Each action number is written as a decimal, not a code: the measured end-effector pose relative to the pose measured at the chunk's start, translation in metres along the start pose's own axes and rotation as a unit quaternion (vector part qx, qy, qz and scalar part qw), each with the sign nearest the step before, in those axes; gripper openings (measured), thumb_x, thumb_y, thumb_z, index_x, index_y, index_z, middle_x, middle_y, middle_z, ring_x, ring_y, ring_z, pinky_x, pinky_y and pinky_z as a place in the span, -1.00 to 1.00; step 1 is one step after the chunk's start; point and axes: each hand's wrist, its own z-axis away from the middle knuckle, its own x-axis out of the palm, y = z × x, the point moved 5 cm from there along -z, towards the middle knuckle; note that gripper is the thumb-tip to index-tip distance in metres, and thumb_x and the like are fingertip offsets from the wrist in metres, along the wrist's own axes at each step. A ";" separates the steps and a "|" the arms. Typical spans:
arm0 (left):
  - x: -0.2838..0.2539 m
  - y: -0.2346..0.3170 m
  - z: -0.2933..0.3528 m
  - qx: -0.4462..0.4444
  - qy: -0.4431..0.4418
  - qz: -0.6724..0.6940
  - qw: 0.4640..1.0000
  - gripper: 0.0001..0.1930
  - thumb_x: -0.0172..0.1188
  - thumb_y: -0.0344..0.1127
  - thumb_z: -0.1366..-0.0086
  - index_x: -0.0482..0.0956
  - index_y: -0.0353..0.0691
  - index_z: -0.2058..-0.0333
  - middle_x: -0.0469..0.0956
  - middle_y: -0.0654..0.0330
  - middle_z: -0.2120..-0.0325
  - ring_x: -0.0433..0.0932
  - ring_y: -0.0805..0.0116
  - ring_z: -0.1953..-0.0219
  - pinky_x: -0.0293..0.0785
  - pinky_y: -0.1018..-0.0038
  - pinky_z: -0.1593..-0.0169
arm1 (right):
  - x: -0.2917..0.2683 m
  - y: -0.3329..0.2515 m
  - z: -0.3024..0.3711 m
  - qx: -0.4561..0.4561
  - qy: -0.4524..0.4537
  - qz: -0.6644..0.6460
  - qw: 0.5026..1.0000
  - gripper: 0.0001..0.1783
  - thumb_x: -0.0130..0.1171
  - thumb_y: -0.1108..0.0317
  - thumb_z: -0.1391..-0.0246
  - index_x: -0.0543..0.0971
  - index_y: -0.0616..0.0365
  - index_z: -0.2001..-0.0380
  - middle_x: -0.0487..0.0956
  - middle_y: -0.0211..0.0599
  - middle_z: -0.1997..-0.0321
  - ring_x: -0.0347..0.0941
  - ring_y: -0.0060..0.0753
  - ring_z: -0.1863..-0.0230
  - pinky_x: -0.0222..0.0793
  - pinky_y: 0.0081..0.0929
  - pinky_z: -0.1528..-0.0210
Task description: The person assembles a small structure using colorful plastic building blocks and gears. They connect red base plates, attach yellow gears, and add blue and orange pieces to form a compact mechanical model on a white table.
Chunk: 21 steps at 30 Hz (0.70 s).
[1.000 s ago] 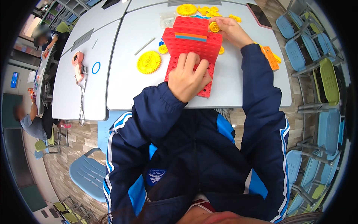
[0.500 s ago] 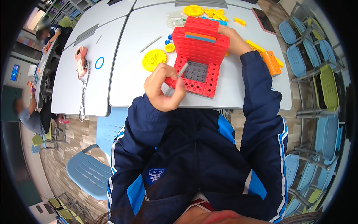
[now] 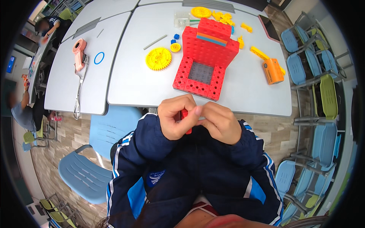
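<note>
One sm. red pc. (image 3: 184, 114), mostly hidden

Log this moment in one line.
left hand: grips red piece | right hand: beside left hand, hold unclear | red build: on table | gear: left of build

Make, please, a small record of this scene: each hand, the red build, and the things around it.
Left hand: closed on a red piece, mostly hidden
Right hand: up against the left hand; its grip is unclear
Red build: on the table, back wall upright, dark panel in its base
Left of build: yellow gear, grey rod
Right of build: orange box, phone
Side table: pink device, blue ring
</note>
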 end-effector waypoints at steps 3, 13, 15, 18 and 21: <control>0.004 0.005 -0.001 -0.025 -0.090 0.036 0.995 -0.83 0.36 -0.55 -0.14 0.50 -0.25 0.45 0.44 0.29 0.54 0.38 0.59 0.53 0.23 0.61 0.43 | -0.002 0.003 0.005 -0.055 -0.017 0.030 0.998 -0.80 0.34 0.48 0.12 0.62 0.25 0.35 0.50 -0.22 0.55 0.50 -0.21 0.52 0.38 -0.29 0.51; 0.007 0.029 0.022 -0.028 -0.168 0.002 0.985 -0.73 0.39 -0.62 0.04 0.57 -0.22 0.34 0.45 0.17 0.26 0.48 0.41 0.26 0.41 0.52 0.15 | -0.047 -0.030 0.019 -0.036 -0.056 0.120 0.990 -0.82 0.38 0.42 0.14 0.63 0.24 0.42 0.50 -0.28 0.62 0.47 -0.23 0.60 0.34 -0.36 0.56; -0.027 0.033 0.021 -0.005 -0.065 0.020 0.998 -0.74 0.33 -0.65 0.05 0.54 -0.23 0.37 0.47 0.15 0.32 0.44 0.40 0.30 0.37 0.52 0.17 | -0.082 -0.017 0.036 -0.015 0.089 0.169 0.982 -0.87 0.33 0.43 0.04 0.62 0.25 0.41 0.57 -0.25 0.57 0.51 -0.22 0.57 0.38 -0.40 0.49; -0.084 0.037 -0.005 0.023 0.020 -0.097 0.995 -0.71 0.26 -0.69 -0.03 0.52 -0.32 0.24 0.45 0.19 0.27 0.42 0.49 0.27 0.38 0.57 0.14 | -0.128 0.004 0.057 0.192 0.179 0.129 0.956 -0.77 0.11 0.35 -0.28 0.63 0.30 0.34 0.54 -0.27 0.58 0.45 -0.47 0.55 0.33 -0.53 0.41; -0.110 0.009 -0.061 -0.027 0.023 -0.188 0.981 -0.47 0.39 -0.59 -0.11 0.51 -0.33 -0.10 0.51 0.19 0.09 0.48 0.52 0.18 0.44 0.60 0.06 | -0.137 0.045 0.051 0.262 0.238 0.101 0.930 -0.72 0.07 0.30 -0.33 0.62 0.31 0.30 0.53 -0.31 0.55 0.42 -0.56 0.51 0.32 -0.55 0.39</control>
